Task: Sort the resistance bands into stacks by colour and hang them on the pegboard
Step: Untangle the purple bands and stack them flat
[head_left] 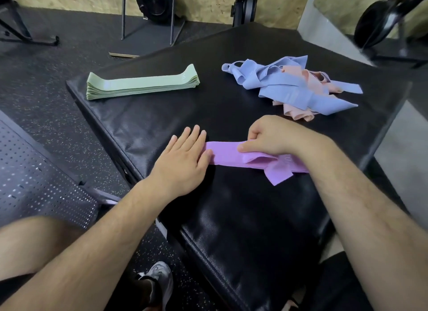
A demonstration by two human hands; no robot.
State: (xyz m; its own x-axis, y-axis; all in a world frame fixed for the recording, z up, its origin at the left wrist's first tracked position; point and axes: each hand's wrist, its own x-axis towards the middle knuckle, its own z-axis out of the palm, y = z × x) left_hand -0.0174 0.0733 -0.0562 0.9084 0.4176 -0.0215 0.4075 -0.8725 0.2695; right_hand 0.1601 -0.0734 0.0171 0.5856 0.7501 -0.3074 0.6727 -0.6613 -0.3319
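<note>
Purple band (228, 154) lies flat-ish on the black padded platform (231, 229), stretched between the two hands; its right part is folded and bunched, with a loose flap sticking out toward the person under the right wrist. Left hand (185, 157) is flat, palm down, fingers straight and together, its thumb side touching the band's left end. Right hand (273, 137) is curled over the middle of the band, thumb and fingers pinching the fabric. Beyond the left hand, well apart and further left, sits a neat stack of green bands (143, 83), edges lined up, near the platform's far left corner. Beyond the right hand, near it, is an unsorted heap: blue bands (284, 88) tangled on top, pink bands (298, 111) mostly underneath, the pink edge nearest the right knuckles. Left of the left forearm, down on the speckled floor (58, 113), a perforated grey pegboard (34, 183) lies flat. Between the two forearms, low in view, a grey shoe (159, 280) rests on the floor beside the platform edge. Far behind, black gym machines with round housings (155, 2) stand against a chipboard wall.
</note>
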